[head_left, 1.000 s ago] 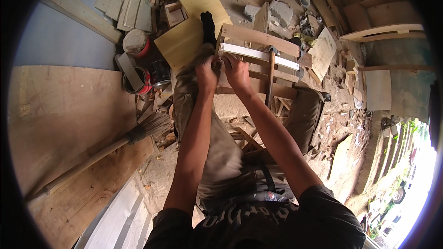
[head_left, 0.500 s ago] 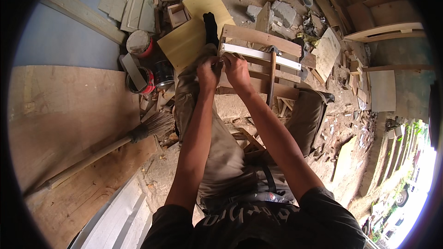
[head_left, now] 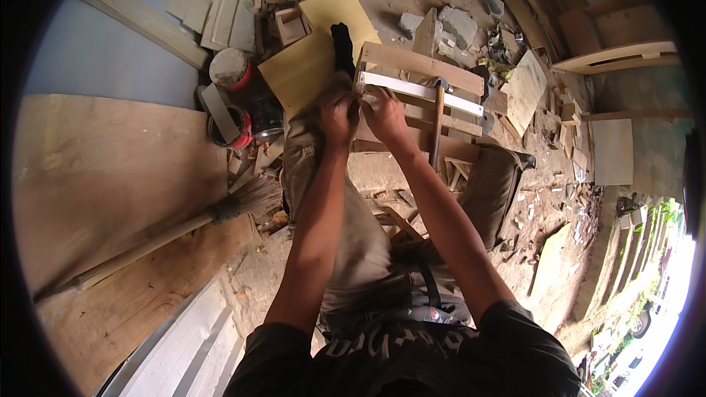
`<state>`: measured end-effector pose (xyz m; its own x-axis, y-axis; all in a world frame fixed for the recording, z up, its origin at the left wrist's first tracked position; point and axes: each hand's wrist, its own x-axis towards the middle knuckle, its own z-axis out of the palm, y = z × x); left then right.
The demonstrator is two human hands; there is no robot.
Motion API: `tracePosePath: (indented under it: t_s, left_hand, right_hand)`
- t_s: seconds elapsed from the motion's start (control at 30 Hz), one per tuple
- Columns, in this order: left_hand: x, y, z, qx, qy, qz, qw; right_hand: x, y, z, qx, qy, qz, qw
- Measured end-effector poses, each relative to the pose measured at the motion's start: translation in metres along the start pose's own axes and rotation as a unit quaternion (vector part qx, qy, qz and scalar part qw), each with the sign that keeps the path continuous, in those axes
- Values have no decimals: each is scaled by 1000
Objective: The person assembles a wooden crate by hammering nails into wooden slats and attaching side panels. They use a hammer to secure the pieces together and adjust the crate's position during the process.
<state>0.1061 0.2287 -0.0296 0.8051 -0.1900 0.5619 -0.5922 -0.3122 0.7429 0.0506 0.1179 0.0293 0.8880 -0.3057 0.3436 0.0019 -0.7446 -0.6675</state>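
Observation:
A wooden slatted frame (head_left: 419,60) lies in front of me, toward my knees. Along one of its slats runs a white metal strip (head_left: 423,89). My left hand (head_left: 340,119) is closed beside the frame's left edge, its fingertips pinched together. Close by, my right hand (head_left: 384,113) curls its fingers at the left end of the strip. Whatever the two hands pinch is too small or hidden to make out. A hammer (head_left: 438,121) with a dark head and wooden handle rests across the slats, right of my right hand.
Yellow boards (head_left: 296,73) lie beyond my left leg. Paint cans (head_left: 230,68) stand at the left, near a broom (head_left: 237,204). Concrete lumps (head_left: 457,26) and wood scraps litter the far floor. Shelving (head_left: 625,55) stands at the right.
The whole view has shifted slightly, so things sit a little lower and to the right. Both hands stay close together at the strip's left end, and the hammer remains on the frame.

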Motion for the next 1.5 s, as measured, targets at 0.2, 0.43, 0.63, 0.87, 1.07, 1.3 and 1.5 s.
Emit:
tracePosePath:
  t_s: [0.2, 0.43, 0.63, 0.87, 1.07, 1.3, 1.5]
  left_hand:
    - [-2, 6, -2, -33, -14, -44, 998]
    - [-2, 6, 3, -25, -9, -41, 999]
    - [-1, 7, 6, -6, 1, -20, 1000]
    - [-3, 9, 8, -12, -24, -63, 998]
    - [-2, 8, 4, 9, -41, -25, 999]
    - [-5, 0, 4, -31, -53, -100, 993]
    - [-6, 7, 1, -20, -30, -80, 996]
  right_hand:
    - [-55, 13, -60, -161, 157, 102, 969]
    - [-95, 56, -76, -214, 91, 207, 950]
    - [-94, 67, -69, -256, 93, 194, 942]
    - [-96, 70, -73, -189, 112, 146, 965]
    - [-88, 41, -60, -12, 230, -63, 971]
    - [-97, -23, -63, 115, 73, 1, 991]
    - [-82, -61, -70, 144, -19, 54, 988]
